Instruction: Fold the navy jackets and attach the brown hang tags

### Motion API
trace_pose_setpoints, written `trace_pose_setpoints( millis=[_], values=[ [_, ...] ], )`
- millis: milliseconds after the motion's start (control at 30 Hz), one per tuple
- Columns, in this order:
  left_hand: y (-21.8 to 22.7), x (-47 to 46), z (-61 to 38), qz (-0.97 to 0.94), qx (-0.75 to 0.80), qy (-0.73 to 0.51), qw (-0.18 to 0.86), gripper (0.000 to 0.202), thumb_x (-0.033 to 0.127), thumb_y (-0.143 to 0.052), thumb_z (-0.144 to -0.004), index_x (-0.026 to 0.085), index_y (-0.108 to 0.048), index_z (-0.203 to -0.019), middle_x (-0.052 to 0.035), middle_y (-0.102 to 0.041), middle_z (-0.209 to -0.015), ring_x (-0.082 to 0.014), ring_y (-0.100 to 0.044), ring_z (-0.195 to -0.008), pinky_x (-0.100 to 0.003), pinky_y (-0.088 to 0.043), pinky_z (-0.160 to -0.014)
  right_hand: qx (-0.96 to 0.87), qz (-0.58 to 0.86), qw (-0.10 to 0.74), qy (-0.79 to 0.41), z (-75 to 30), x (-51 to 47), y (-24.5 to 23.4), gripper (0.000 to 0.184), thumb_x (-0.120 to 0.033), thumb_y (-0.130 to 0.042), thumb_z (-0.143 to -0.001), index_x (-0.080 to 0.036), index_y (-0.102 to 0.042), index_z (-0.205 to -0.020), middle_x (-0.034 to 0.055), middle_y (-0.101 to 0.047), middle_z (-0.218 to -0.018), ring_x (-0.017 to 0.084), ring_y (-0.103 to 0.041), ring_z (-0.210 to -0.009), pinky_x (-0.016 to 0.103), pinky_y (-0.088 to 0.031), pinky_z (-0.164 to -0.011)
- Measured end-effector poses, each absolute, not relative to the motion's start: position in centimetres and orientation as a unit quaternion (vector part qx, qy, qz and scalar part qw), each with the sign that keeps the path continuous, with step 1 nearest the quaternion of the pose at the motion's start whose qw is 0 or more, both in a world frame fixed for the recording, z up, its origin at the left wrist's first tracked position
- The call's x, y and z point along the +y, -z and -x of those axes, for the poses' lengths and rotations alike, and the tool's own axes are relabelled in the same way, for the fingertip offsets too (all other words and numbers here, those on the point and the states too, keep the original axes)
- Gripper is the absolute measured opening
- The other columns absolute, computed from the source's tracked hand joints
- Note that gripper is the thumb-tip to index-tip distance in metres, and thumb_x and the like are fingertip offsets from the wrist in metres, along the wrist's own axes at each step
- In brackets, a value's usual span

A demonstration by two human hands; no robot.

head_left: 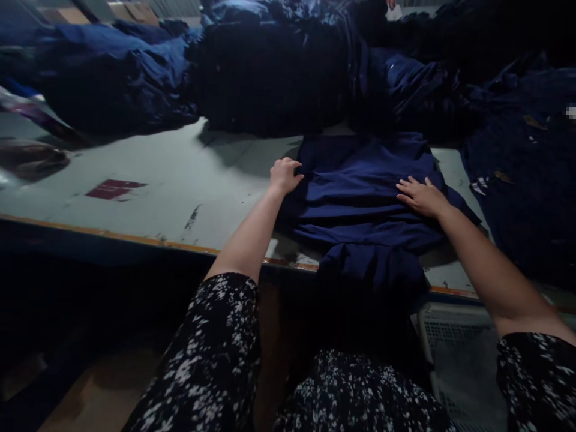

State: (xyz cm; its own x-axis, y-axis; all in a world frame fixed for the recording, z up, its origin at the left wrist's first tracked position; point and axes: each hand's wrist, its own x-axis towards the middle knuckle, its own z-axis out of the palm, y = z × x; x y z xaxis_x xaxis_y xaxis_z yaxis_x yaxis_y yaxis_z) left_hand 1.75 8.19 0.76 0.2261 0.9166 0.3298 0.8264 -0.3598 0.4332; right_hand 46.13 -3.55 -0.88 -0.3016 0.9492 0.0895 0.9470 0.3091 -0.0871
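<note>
Left hand (284, 176): on the left side of the navy cloth (360, 201), at the edge.
Left fingers (292, 171): bent down and close together, on the cloth; a real pinch too hard to tell.
Right hand (423, 198): flat on the right side of the cloth, palm low.
Right fingers (405, 187): spread wide and straight, pressing down, with no pinch.
Navy cloth: on the near side of the table, lying in soft folds, with one part hanging over the front edge.
Table (148, 162): pale gray-green top, with a worn orange line along the front edge.
Good hand work, by the look: right palm flat and light, left fingers firm at the edge, folds kept even.
Far side: big heaps of dark blue cloth (270, 75), piled just past the navy cloth.
Right side: more dark blue cloth (522, 180), lying on the table.
Table top, left: a small red mark (116, 189).
Below the table, right: a gray plastic crate (459, 354).
Both upper arms: dark sleeves with white flowers (211, 354).
</note>
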Motion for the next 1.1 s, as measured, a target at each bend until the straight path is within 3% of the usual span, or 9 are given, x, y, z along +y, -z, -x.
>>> trace_pose_setpoints(
  millis=[67,167,300,367,533,633,833,967,1100],
  values=[
    [-0.2,7.5,-2.7,-0.817,0.532,-0.221,0.026,0.038,0.036,-0.061,-0.1,0.023,-0.077,-0.132,-0.0099,-0.067,-0.149,-0.0323,-0.053,-0.147,-0.05,-0.035,-0.129,-0.798,0.601,0.032,-0.028,-46.3,-4.1,1.3,0.06,-0.052,-0.038,-0.109,-0.03,-0.05,-0.163,0.007,-0.041,-0.173,0.035,-0.03,-0.164,0.074,-0.026,-0.127],
    [1.0,6.1,-3.5,-0.856,0.506,-0.097,0.047,0.054,0.045,-0.046,-0.109,0.022,-0.06,-0.156,-0.0092,-0.052,-0.166,-0.0328,-0.039,-0.159,-0.058,-0.026,-0.132,-0.785,0.618,0.025,-0.033,-46.2,-4.9,2.2,0.068,-0.056,-0.037,-0.108,-0.029,-0.038,-0.17,0.0052,-0.028,-0.179,0.034,-0.02,-0.167,0.071,-0.022,-0.13],
    [2.5,5.4,-3.4,-0.848,0.526,-0.041,0.057,0.061,0.05,-0.035,-0.112,0.027,-0.043,-0.168,-0.0058,-0.037,-0.176,-0.0276,-0.03,-0.165,-0.051,-0.019,-0.135,-0.783,0.62,0.039,-0.03,-45.7,-5.4,2.9,0.069,-0.057,-0.038,-0.107,-0.033,-0.034,-0.172,0.0038,-0.029,-0.179,0.032,-0.02,-0.167,0.069,-0.018,-0.132],
    [2.6,5.4,-3.4,-0.848,0.525,-0.049,0.05,0.06,0.049,-0.037,-0.111,0.027,-0.044,-0.167,-0.0064,-0.038,-0.175,-0.0277,-0.032,-0.164,-0.051,-0.019,-0.135,-0.786,0.616,0.043,-0.035,-45.7,-5.2,2.8,0.067,-0.056,-0.039,-0.107,-0.034,-0.036,-0.171,0.0044,-0.031,-0.178,0.032,-0.021,-0.167,0.069,-0.019,-0.131],
    [0.6,3.6,-5.0,-0.855,0.509,-0.104,0.008,0.057,0.038,-0.054,-0.104,0.016,-0.057,-0.157,-0.0181,-0.048,-0.168,-0.0371,-0.034,-0.162,-0.062,-0.018,-0.133,-0.799,0.599,0.039,-0.043,-46.2,-4.8,1.5,0.065,-0.054,-0.051,-0.104,-0.033,-0.047,-0.165,0.009,-0.036,-0.176,0.039,-0.026,-0.165,0.076,-0.024,-0.126],
    [-0.4,0.3,-6.4,-0.887,0.435,-0.152,0.041,0.052,0.031,-0.058,-0.101,0.018,-0.062,-0.151,-0.0153,-0.055,-0.163,-0.0337,-0.04,-0.159,-0.058,-0.025,-0.133,-0.826,0.558,0.078,-0.029,-46.1,-6.6,0.5,0.054,-0.046,-0.06,-0.1,-0.032,-0.063,-0.152,0.009,-0.046,-0.17,0.042,-0.03,-0.163,0.08,-0.026,-0.123],
    [0.8,-9.6,-6.9,-0.941,0.226,-0.209,0.14,0.038,0.03,-0.057,-0.105,0.024,-0.071,-0.139,-0.0115,-0.067,-0.151,-0.0264,-0.056,-0.147,-0.051,-0.041,-0.126,-0.902,0.381,0.182,-0.087,-44.7,-15.6,-0.5,0.037,-0.034,-0.056,-0.102,-0.029,-0.08,-0.129,0.0047,-0.072,-0.145,0.028,-0.058,-0.146,0.053,-0.047,-0.123],
    [2.2,-14.0,-6.0,-0.948,0.211,-0.194,0.141,0.033,0.026,-0.056,-0.106,0.033,-0.076,-0.13,-0.0061,-0.066,-0.153,-0.0247,-0.054,-0.148,-0.051,-0.039,-0.128,-0.92,0.353,0.137,-0.106,-44.3,-20.9,-0.9,0.038,-0.032,-0.055,-0.1,-0.029,-0.08,-0.129,0.0027,-0.076,-0.138,0.026,-0.065,-0.138,0.05,-0.05,-0.12],
    [2.4,-15.6,-5.5,-0.958,0.206,-0.114,0.161,0.037,0.034,-0.07,-0.098,0.034,-0.075,-0.135,-0.0055,-0.064,-0.155,-0.0294,-0.048,-0.153,-0.053,-0.03,-0.132,-0.91,0.39,0.045,-0.134,-44.5,-23.5,-1.1,0.05,-0.038,-0.071,-0.091,-0.03,-0.073,-0.141,0.0018,-0.063,-0.156,0.032,-0.051,-0.152,0.054,-0.043,-0.126]
  ],
)
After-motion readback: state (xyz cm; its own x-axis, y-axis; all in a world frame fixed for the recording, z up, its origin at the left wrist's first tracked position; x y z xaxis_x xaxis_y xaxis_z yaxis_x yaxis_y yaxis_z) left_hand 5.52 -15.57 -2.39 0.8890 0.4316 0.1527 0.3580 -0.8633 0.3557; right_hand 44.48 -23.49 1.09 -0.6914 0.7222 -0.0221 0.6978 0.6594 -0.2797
